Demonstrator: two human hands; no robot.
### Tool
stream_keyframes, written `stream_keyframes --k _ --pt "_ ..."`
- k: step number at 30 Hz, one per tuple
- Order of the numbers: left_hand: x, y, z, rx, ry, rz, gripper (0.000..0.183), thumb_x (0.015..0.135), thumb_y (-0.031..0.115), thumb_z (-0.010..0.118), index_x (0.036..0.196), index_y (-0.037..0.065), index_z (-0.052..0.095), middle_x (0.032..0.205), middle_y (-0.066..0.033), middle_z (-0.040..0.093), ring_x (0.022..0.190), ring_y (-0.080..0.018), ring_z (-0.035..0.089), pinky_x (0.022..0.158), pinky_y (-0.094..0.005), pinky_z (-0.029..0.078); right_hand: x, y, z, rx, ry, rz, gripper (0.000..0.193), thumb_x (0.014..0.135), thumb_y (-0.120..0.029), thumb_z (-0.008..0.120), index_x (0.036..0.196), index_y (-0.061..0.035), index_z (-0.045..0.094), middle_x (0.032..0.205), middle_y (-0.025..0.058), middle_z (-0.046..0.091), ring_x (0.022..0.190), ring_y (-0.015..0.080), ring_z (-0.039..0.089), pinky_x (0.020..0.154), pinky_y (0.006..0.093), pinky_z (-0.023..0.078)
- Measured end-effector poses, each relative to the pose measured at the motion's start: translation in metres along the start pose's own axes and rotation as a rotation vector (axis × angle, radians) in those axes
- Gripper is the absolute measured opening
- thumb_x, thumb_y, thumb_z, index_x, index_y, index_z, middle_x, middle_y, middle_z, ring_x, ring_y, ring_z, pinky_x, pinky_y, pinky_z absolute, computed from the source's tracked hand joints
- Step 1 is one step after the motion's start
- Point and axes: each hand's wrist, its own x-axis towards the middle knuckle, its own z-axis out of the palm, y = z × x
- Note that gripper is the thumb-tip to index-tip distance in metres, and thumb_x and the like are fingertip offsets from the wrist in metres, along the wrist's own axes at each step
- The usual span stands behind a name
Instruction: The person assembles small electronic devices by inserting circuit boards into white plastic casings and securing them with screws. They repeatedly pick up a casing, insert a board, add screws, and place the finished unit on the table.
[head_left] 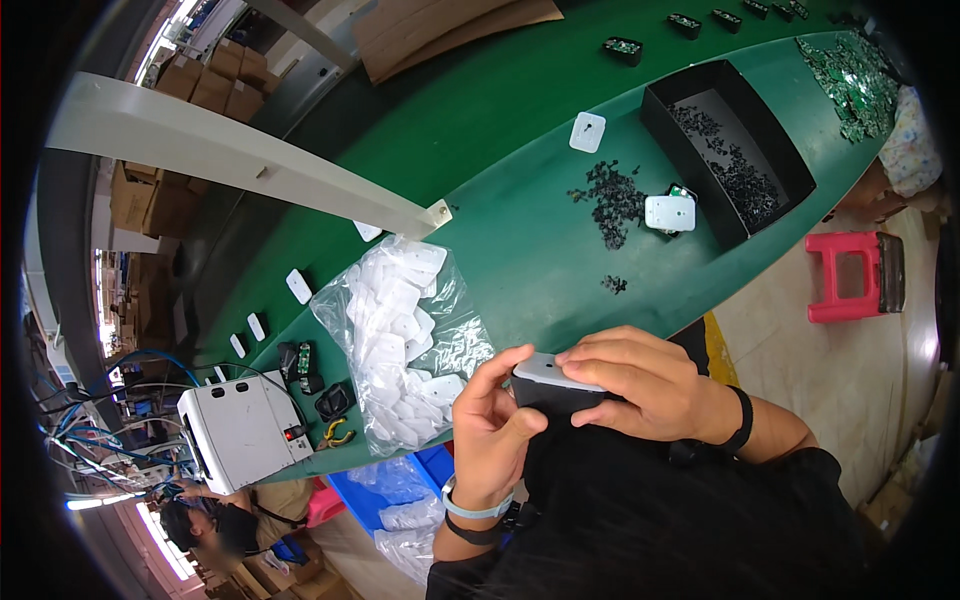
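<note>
Between my two hands, close to my body, is a small black plastic case point(560, 398) with a white cover point(548, 371) on top. My left hand point(490, 430) grips its left end, thumb low on the side. My right hand point(640, 385) holds the right end, with its fingers laid over the white cover and its thumb against the black side. Left of my hands, a clear plastic bag point(462, 310) spills many white covers point(385, 350). Beyond them, small black parts point(612, 200) lie heaped beside a white cover point(670, 213) resting on a circuit board piece.
An open black bin point(735, 225) holds more small black parts. Green circuit boards point(850, 85) are piled at far right, near another person's sleeve point(912, 140). A white metal post point(250, 150) crosses at left, above a white machine point(245, 430) and pliers point(337, 434). A red stool point(840, 277) stands right.
</note>
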Motion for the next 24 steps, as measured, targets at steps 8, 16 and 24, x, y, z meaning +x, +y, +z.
stream_keyframes --k 8,16,24 --pt "-0.013 0.001 -0.019 0.425 -0.049 0.18 0.077 0.079 0.017 0.088 0.143 -0.007 0.051 0.129 -0.0104 0.053 0.1 -0.0098 0.06 0.077 -0.0212 0.05 0.002 -0.005 0.0 0.076 -0.024 -0.034 0.045 0.083 -0.019 0.081 0.115 0.008 0.064 0.113 0.0192 0.069 0.097 0.035 0.069 0.08 0.0401 0.058" --pt "-0.01 0.003 -0.018 0.41 -0.179 0.356 0.077 0.071 0.005 0.09 0.138 -0.007 0.054 0.135 -0.0178 0.048 0.113 -0.0221 0.061 0.089 -0.0312 0.057 0.001 -0.011 -0.002 0.089 -0.062 -0.089 0.045 0.085 -0.019 0.079 0.117 0.007 0.063 0.116 0.0194 0.068 0.098 0.0362 0.068 0.082 0.0411 0.059" --pt "-0.009 0.0 -0.022 0.331 -0.216 0.399 0.071 0.069 0.01 0.093 0.129 -0.007 0.059 0.131 -0.0199 0.049 0.112 -0.0234 0.062 0.089 -0.0321 0.058 -0.001 -0.011 -0.004 0.085 -0.087 -0.08 0.048 0.084 -0.027 0.081 0.118 0.0023 0.065 0.117 0.018 0.07 0.099 0.0324 0.071 0.081 0.0373 0.06"
